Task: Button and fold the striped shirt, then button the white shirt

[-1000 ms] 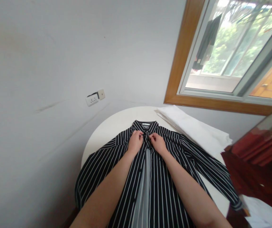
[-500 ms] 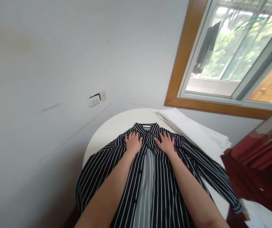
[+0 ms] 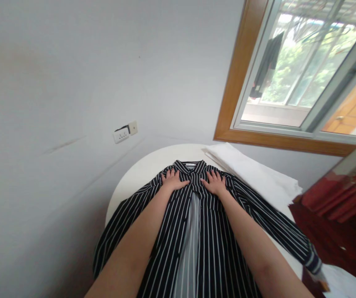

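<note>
A black shirt with white stripes (image 3: 215, 231) lies spread face up on a round white table (image 3: 134, 174), its collar at the far end. The front gapes below the chest, showing the paler inside of the back. My left hand (image 3: 172, 180) rests flat on the chest left of the collar, fingers spread and thumb toward the middle. On the other side of the button line, my right hand (image 3: 215, 183) presses flat with its fingers apart. One sleeve hangs over the table's left edge; the other stretches to the lower right, past the edge.
Folded white cloth (image 3: 252, 169) lies along the table's back right. Behind stands a pale wall with a socket (image 3: 122, 135) and a wood-framed window (image 3: 227, 103). A red and white curtain (image 3: 339, 186) hangs at right; another white cloth (image 3: 348, 281) is lower right.
My left thumb has swung out toward the middle of the shirt. Both hands stay on the chest, and the view has shifted slightly.
</note>
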### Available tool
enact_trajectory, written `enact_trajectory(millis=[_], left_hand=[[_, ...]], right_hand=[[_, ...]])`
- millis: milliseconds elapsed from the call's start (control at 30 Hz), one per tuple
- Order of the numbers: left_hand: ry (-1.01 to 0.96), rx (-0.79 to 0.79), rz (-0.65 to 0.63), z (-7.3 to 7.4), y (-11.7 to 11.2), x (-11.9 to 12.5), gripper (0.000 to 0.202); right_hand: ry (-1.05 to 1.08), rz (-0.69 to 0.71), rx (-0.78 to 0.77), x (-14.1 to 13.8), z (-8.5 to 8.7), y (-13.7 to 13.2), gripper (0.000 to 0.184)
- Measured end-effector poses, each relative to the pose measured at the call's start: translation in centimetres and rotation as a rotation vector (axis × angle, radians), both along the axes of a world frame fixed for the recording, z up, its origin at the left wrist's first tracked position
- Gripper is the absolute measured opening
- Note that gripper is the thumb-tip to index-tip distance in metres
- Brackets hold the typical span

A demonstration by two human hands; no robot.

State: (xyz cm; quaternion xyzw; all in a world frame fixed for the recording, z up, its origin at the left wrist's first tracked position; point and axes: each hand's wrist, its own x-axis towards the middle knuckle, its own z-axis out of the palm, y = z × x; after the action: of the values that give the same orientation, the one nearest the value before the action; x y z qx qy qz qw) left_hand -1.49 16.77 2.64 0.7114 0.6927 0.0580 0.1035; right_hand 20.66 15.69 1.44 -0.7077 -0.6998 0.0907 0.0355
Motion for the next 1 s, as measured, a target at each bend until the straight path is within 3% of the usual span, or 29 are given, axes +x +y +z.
enact_trajectory(millis=[100,267,367,500,767,900,1000], left_hand=[[0.009,0.053,-0.046,-0.4,1.2,-1.3,0.097],[0.007,0.203,-0.114,-1.6,2.4,-3.1,0.069],[0.030,0.247,-0.129,-1.8,3.0,-3.0,0.063],[0.072,0.259,-0.122,-1.7,3.8,-2.4,0.069],[0.110,0.250,-0.169,-1.6,5.0,-2.5,0.091],[0.105,0.380,-0.188,-1.3,4.5,-2.2,0.072],[0.090,0.388,-0.195,-1.4,4.2,-1.9,0.061]], right_hand=[[0.004,0.034,-0.006,0.3,0.2,0.9,0.075],[0.000,0.066,0.005,0.5,0.2,2.2,0.074],[0.004,0.060,0.075,0.2,0.0,2.5,0.074],[-0.002,0.091,0.197,-0.2,0.0,2.1,0.068],[-0.060,0.133,0.271,-1.0,1.6,1.6,0.059],[-0.080,0.100,0.357,-1.5,2.2,2.8,0.044],[-0.068,0.116,0.352,-1.4,1.8,3.7,0.046]])
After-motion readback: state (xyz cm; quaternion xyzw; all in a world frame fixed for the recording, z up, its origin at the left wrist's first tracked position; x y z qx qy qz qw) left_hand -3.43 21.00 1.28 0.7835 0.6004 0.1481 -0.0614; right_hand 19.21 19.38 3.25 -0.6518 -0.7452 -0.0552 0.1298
